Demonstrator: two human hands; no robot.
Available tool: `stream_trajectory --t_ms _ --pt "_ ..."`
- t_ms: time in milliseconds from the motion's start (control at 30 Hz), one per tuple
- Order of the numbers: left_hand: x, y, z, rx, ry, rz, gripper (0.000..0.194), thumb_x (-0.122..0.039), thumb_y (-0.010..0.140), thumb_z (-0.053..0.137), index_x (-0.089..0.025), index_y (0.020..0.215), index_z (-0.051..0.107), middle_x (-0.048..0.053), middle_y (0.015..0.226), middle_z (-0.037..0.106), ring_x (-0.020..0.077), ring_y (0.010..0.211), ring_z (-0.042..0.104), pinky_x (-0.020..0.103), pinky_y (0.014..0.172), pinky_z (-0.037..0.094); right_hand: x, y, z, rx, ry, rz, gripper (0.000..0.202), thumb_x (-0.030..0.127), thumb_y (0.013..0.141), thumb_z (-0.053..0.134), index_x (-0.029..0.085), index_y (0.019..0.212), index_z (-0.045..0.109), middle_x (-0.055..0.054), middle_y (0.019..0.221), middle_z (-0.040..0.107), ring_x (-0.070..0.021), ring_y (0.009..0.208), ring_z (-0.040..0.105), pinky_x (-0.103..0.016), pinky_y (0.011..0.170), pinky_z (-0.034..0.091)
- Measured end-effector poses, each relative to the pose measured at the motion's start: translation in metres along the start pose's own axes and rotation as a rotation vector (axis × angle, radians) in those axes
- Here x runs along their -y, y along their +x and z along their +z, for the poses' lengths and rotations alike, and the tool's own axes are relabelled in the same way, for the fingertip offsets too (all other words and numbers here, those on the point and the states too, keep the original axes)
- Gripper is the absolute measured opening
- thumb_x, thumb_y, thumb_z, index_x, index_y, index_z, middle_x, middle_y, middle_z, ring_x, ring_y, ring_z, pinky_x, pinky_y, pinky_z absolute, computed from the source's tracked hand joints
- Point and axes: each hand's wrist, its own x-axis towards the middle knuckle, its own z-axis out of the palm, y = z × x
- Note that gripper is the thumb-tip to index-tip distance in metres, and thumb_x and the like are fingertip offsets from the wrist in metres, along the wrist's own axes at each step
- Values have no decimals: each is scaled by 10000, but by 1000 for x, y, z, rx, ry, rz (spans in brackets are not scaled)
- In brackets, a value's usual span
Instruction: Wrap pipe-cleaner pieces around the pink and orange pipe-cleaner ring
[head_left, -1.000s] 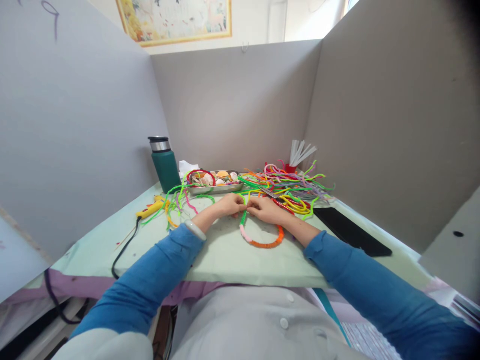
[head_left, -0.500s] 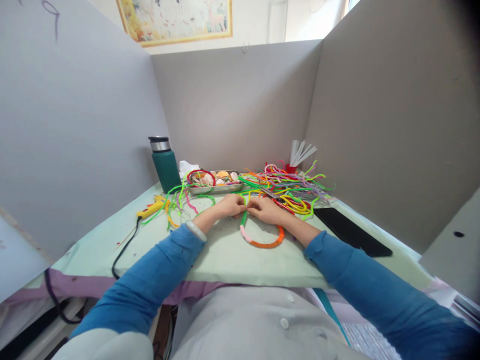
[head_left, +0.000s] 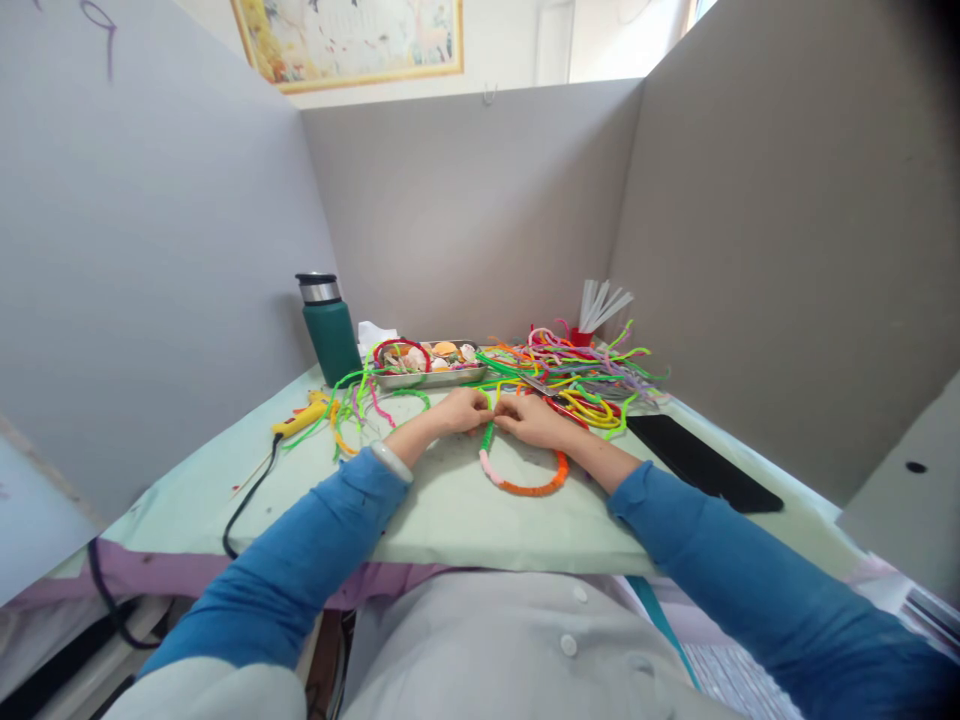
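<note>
A ring wrapped in orange, pink and green fuzzy stems (head_left: 534, 490) lies on the table, its open curve toward me. My left hand (head_left: 461, 411) pinches the green stem at the ring's upper left. Close beside it, my right hand (head_left: 529, 417) has its fingertips closed on the same green part, nearly touching the left fingertips. The exact grip is small and partly hidden by the fingers. Behind my right hand, scissors (head_left: 541, 387) rest by the heap of coloured stems (head_left: 592, 375).
A metal tray (head_left: 442, 379) of small decorations stands at the back, a green bottle (head_left: 331, 335) left of it. A yellow glue gun (head_left: 304, 418) with a black cord lies at left, a black slab (head_left: 701, 462) at right. A red cup (head_left: 581, 338) holds white sticks. Grey panels surround the table.
</note>
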Motion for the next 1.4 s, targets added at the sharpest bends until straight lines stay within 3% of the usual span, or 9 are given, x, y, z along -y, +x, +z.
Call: stream_trajectory --t_ms 500,833,1167,1400 --pt "4 1 2 -11 -140 -27 231 -354 695 472 -133 658 530 4 495 546 87 414 480 179 413 332 -1 0 1 -12 44 2 145 255 771 462 145 762 556 -25 710 579 -99 615 470 -201 549 306" --pt "1 -1 -1 -8 -251 -93 364 -491 653 530 -127 642 529 -4 446 504 71 386 407 189 404 302 3 -1 -1 -22 65 22 149 256 776 458 143 752 552 -13 677 565 -90 592 456 -196 537 295" --pt "4 1 0 -9 -470 -136 427 -533 606 578 -115 679 537 -3 466 493 84 419 462 195 428 339 4 -3 -3 -47 81 9 182 270 796 434 142 770 560 -20 691 563 -95 600 439 -204 551 291" --pt "2 1 0 -25 -436 -107 444 -546 616 561 -105 666 551 -2 456 492 80 417 458 187 419 326 0 -2 -1 -68 75 17 167 263 783 455 139 774 565 -21 690 570 -98 597 448 -204 548 296"
